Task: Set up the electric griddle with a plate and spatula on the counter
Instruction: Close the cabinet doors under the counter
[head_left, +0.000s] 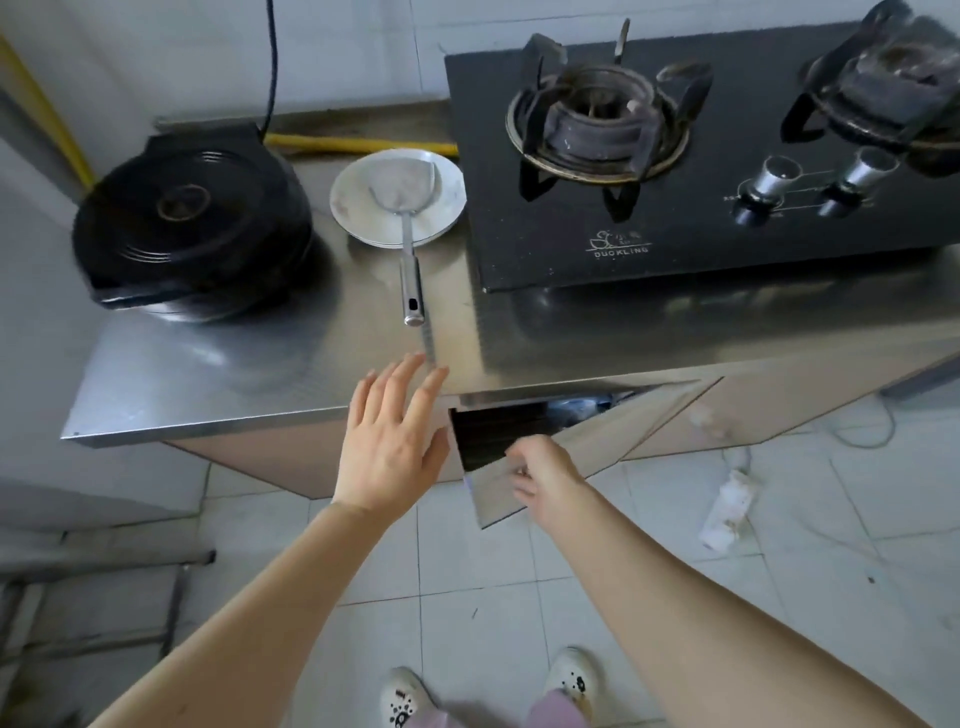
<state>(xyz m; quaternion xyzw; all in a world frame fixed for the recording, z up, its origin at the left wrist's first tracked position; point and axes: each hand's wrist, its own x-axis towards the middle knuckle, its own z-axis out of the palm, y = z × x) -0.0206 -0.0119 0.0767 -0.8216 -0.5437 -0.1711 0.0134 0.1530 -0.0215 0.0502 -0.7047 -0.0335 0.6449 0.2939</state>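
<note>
Griddle, black and round with its lid closed, sits on the steel counter at the far left of the gas stove. White plate lies between griddle and stove, just beside both. Metal spatula rests with its blade in the plate and its handle pointing toward the counter's front edge. Left hand, fingers spread and holding nothing, hovers over that front edge, left of the stove. Right hand, fingers curled, grips the top edge of a partly open cabinet door below the stove.
</note>
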